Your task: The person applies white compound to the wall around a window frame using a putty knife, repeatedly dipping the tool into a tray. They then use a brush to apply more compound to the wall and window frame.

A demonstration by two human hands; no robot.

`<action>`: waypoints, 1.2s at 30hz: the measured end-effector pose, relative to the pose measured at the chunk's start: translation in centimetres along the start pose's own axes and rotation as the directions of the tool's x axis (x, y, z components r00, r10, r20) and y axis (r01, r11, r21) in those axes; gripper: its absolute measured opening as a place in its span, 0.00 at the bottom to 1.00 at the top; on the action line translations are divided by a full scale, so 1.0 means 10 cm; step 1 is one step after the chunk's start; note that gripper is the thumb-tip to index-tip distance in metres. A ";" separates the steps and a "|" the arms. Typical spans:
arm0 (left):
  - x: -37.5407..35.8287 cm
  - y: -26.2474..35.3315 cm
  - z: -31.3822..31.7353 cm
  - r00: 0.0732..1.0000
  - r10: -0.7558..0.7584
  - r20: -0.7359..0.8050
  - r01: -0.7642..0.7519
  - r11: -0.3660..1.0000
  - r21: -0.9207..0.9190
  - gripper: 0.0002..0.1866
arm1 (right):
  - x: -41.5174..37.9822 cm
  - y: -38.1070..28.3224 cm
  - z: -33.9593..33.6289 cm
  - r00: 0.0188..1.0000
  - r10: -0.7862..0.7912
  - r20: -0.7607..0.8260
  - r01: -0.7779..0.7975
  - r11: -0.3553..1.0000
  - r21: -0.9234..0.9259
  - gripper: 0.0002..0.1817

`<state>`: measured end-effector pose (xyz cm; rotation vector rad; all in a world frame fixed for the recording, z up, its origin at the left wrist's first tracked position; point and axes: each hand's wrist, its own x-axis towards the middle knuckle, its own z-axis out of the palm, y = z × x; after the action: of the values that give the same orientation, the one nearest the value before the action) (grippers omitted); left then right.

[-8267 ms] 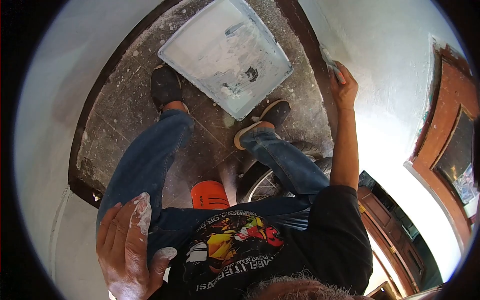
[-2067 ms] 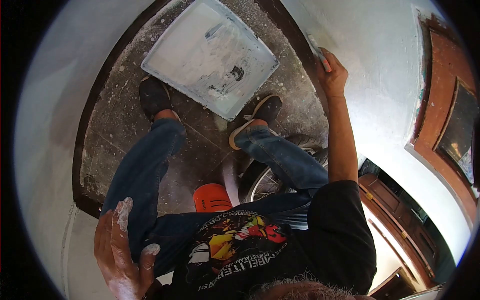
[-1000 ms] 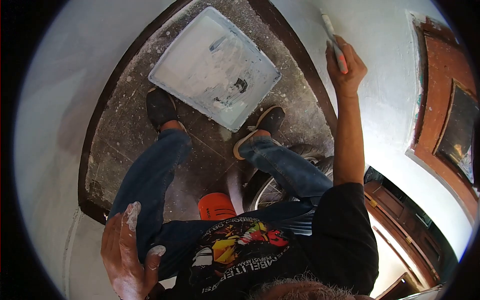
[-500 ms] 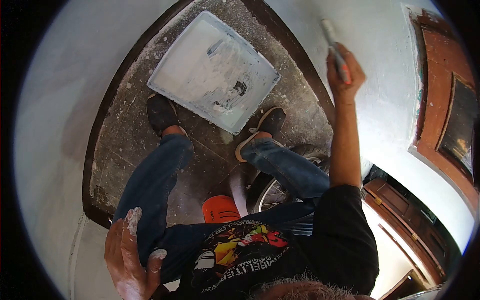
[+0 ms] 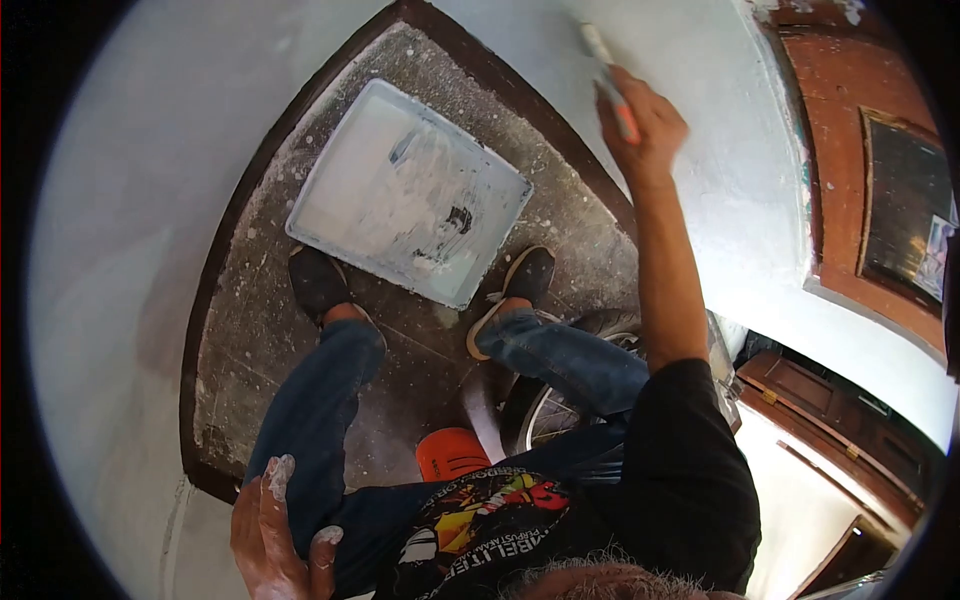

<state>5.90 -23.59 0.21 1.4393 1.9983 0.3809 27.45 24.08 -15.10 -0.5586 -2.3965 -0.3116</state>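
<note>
My right hand is closed around a paintbrush with a grey and orange handle. The bristle end points up and away, against the pale wall on the right. My left hand hangs low at the left beside my thigh, holding nothing, fingers apart, with white paint on the fingertip and thumb. On the floor in front of my feet lies a wide paint tray, coated with whitish paint and showing dark streaks toward its right side.
Dark skirting edges the speckled floor and meets in a corner beyond the tray. Near my right leg are a spoked wheel and an orange container. A brown wooden frame is set in the right wall.
My right hand and the brush have moved left and slightly up along the wall. The view has shifted, so the tray and feet appear lower. My left hand stays beside my thigh.
</note>
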 end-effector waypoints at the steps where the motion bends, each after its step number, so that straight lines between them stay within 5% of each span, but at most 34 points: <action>1: -0.02 -0.01 0.00 1.000 0.011 0.010 -0.011 1.000 -0.007 0.33 | -0.04 -0.04 -0.14 1.000 0.031 -0.002 -0.031 0.999 -0.013 0.14; 3: -0.04 -0.02 -0.01 0.999 0.034 0.022 -0.034 0.999 -0.018 0.40 | -0.12 -0.09 -0.31 0.996 0.089 -0.015 -0.089 0.995 -0.039 0.14; 6: -0.02 0.12 -0.08 0.996 -0.085 0.039 0.086 0.995 -0.049 0.35 | -0.33 -0.02 -0.19 0.979 0.011 0.204 -0.033 0.994 0.104 0.16; 7: -0.04 0.15 -0.07 0.995 -0.091 0.030 0.093 0.994 -0.055 0.33 | -0.37 0.05 -0.12 0.951 0.033 0.308 -0.027 0.999 -0.023 0.16; 14: -0.17 0.19 0.00 1.000 0.005 -0.007 -0.005 1.000 -0.020 0.34 | 0.13 0.06 -0.83 0.998 0.053 -0.028 -0.054 0.998 -0.021 0.13; 17: -0.21 0.13 0.03 0.998 0.057 -0.036 -0.058 0.998 -0.017 0.34 | -0.23 -0.03 -0.81 0.984 0.160 0.074 -0.167 0.981 0.094 0.14; 20: -0.21 0.16 0.01 0.999 0.043 -0.021 -0.043 0.999 -0.002 0.34 | -0.66 -0.04 -0.29 0.966 0.089 0.242 -0.125 0.982 0.139 0.11; 23: -0.17 0.23 -0.01 0.999 0.034 0.003 -0.034 0.999 -0.014 0.33 | -0.59 0.06 -0.08 0.957 0.092 0.275 -0.069 0.993 -0.093 0.11; 28: -0.21 0.18 0.02 0.998 0.059 -0.020 -0.059 0.998 -0.014 0.33 | -0.21 0.11 -0.66 0.997 0.030 0.070 -0.027 0.998 -0.050 0.11; 29: -0.20 0.20 -0.01 0.999 0.038 -0.006 -0.038 0.999 -0.004 0.33 | -0.25 0.06 -0.80 0.989 0.046 0.142 -0.028 0.992 -0.125 0.12; 33: -0.21 0.24 -0.01 1.000 0.022 -0.013 -0.021 0.999 0.039 0.34 | -0.88 0.02 -0.56 0.965 0.070 0.252 -0.094 0.992 0.086 0.14; 36: -0.20 0.22 0.02 0.998 0.066 -0.004 -0.066 0.998 0.014 0.35 | -1.09 0.27 -0.37 0.945 0.067 0.321 -0.026 0.991 -0.131 0.13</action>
<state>8.05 -24.67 1.97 1.5172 1.9644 0.3994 38.37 21.76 -19.08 -0.7756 -2.6891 -0.3762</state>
